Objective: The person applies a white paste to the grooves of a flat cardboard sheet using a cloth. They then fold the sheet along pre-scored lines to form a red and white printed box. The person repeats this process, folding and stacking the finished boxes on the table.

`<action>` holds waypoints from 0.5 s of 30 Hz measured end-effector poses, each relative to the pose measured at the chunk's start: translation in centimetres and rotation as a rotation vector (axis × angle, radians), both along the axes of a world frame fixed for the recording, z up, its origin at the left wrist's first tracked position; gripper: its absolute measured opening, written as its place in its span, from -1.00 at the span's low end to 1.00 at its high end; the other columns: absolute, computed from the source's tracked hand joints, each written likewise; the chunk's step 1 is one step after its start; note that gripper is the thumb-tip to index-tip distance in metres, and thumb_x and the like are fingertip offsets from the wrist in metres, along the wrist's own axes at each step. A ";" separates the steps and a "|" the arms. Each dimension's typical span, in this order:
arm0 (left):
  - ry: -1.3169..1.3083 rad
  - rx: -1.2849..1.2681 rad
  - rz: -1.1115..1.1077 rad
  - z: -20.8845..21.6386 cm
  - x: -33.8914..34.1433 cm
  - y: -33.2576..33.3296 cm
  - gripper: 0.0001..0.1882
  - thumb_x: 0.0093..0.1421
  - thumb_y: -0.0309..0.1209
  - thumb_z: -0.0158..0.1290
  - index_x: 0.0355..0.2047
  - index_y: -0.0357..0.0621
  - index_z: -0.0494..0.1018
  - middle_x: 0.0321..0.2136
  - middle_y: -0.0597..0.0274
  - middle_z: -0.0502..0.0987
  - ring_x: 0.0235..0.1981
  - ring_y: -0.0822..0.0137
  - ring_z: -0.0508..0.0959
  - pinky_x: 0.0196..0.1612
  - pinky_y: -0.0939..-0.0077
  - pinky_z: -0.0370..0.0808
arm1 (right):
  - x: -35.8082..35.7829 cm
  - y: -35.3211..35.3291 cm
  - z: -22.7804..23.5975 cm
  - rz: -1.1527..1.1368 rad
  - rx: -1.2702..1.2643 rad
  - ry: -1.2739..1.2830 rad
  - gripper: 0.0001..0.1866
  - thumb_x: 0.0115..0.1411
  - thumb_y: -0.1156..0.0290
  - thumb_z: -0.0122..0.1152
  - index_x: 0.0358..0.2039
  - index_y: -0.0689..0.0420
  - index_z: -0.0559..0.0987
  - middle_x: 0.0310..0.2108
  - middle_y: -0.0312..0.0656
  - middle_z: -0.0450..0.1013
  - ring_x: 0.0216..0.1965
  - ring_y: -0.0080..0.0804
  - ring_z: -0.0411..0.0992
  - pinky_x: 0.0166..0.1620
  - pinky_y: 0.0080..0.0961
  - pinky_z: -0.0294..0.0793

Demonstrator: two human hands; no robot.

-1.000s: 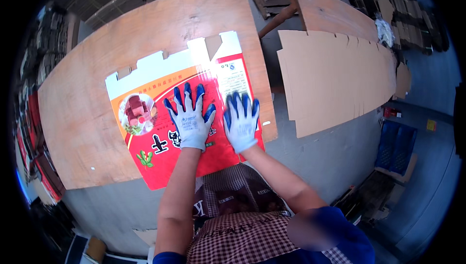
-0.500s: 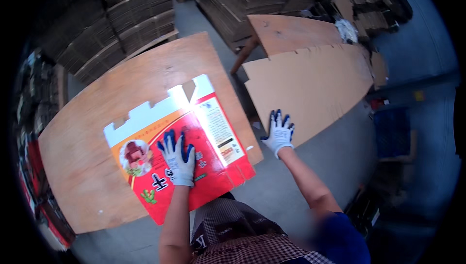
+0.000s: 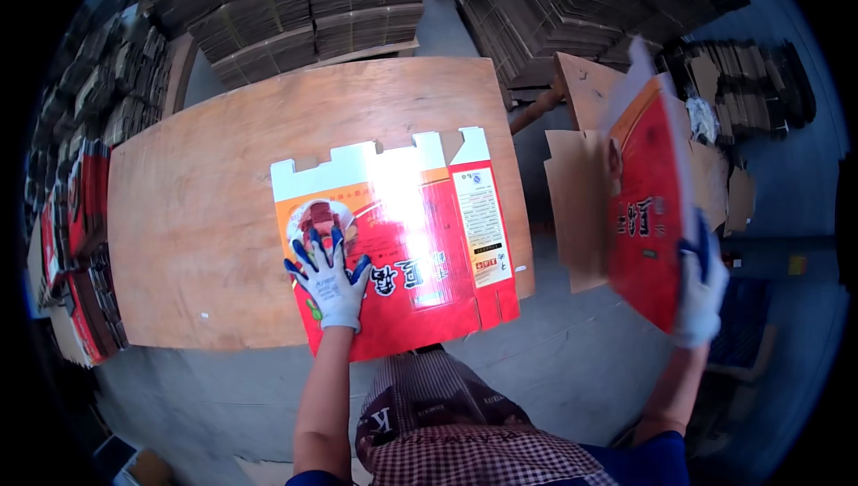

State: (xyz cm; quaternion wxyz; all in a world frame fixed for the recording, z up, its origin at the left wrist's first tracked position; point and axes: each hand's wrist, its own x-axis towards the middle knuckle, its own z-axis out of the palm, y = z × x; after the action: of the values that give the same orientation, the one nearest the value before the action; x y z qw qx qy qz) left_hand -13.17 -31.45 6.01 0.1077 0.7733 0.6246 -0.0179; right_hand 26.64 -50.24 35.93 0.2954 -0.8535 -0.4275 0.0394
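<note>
Left hand (image 3: 332, 285) splayed flat on red carton (image 3: 400, 249), right hand (image 3: 702, 288) clasping raised cardboard (image 3: 645, 218)

From here I see red, orange and white cardboard (image 3: 398, 240), white-and-blue gloves (image 3: 334, 297), a brown table (image 3: 197, 254), and little checks on the apron (image 3: 474, 457).

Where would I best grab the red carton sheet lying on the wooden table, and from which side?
Probably by the near edge of the red carton sheet, from the person's side, thumb above and fingers below: the sheet lies flat, but that edge juts past the wooden table. Grip right of the left hand, which rests on the sheet.
</note>
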 end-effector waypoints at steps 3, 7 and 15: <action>-0.071 0.014 0.017 -0.6 -0.4 -0.1 -0.12 0.18 0.17 0.12 0.44 0.19 0.14 0.46 -0.11 -0.04 0.48 -0.26 -0.18 0.43 -0.33 -0.26 | -1.3 -1.3 5.2 -0.082 0.370 0.290 -0.48 0.35 0.46 0.01 0.30 0.32 0.35 0.21 -0.04 0.41 0.18 -0.29 0.39 0.27 -0.38 0.31; -0.383 0.106 0.009 -4.3 -2.8 0.4 -0.39 0.33 -0.09 -0.02 0.34 0.01 0.30 0.39 -0.01 0.19 0.45 -0.14 0.02 0.49 -0.08 -0.18 | -0.4 -1.8 -0.7 -0.051 0.257 0.453 -0.42 0.31 0.42 0.09 0.32 0.31 0.33 0.26 -0.04 0.34 0.23 -0.34 0.33 0.28 -0.43 0.31; -1.381 -0.262 0.381 -2.7 -6.8 1.4 -0.19 0.17 -0.67 0.15 0.42 -0.23 0.11 0.38 0.09 0.23 0.39 0.25 0.23 0.38 0.40 0.20 | -9.4 2.7 -31.0 -0.089 0.191 1.397 -0.37 0.30 0.74 0.01 0.39 0.24 0.24 0.32 -0.19 0.28 0.24 -0.46 0.31 0.27 -0.50 0.31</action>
State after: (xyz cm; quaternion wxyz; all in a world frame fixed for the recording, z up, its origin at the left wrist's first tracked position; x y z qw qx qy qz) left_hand -19.96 -30.02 3.35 0.5702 0.4669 0.5307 0.4187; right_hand 17.19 -47.52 4.95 0.5755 -0.6156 -0.1040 0.5283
